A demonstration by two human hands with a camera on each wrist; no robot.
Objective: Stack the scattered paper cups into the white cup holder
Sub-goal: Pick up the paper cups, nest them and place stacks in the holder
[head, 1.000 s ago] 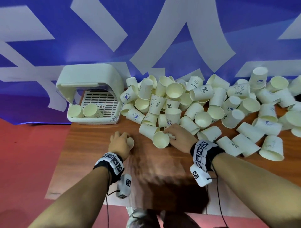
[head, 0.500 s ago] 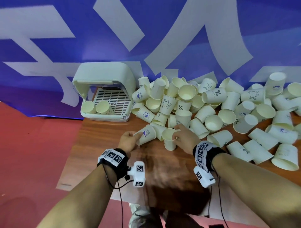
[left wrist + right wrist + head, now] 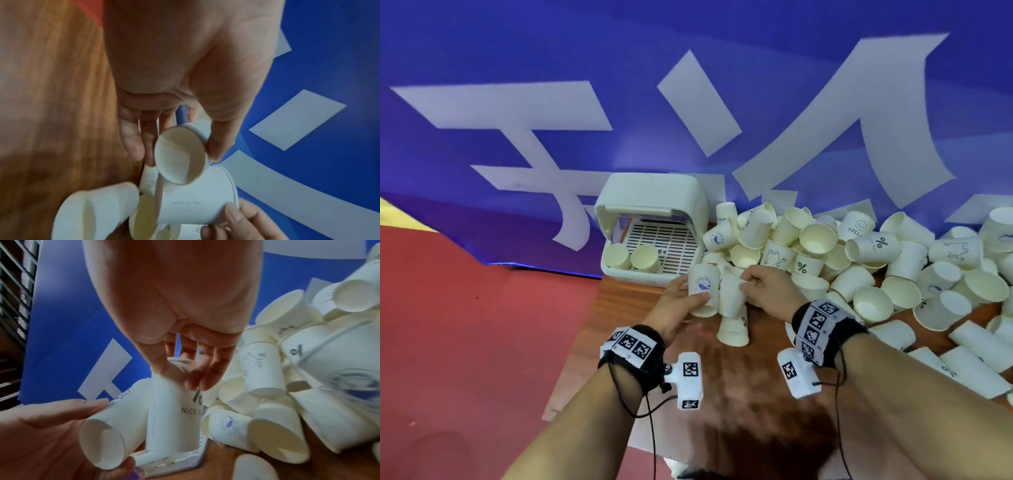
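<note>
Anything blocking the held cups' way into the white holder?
Nothing visible. Left hand and right hand each hold a cup just in front of the cup holder; its front is open, two cups inside at left.

**Open wood on the left, cups crowding the right**

Bare table (image 3: pixel 619 342) lies in front of the white cup holder (image 3: pixel 650 202), whose open mouth (two cups (image 3: pixel 631 257) already inside, at its left) faces the person. A dense cup pile (image 3: pixel 825 253) presses against its right side and blocks the table's right half.
</note>
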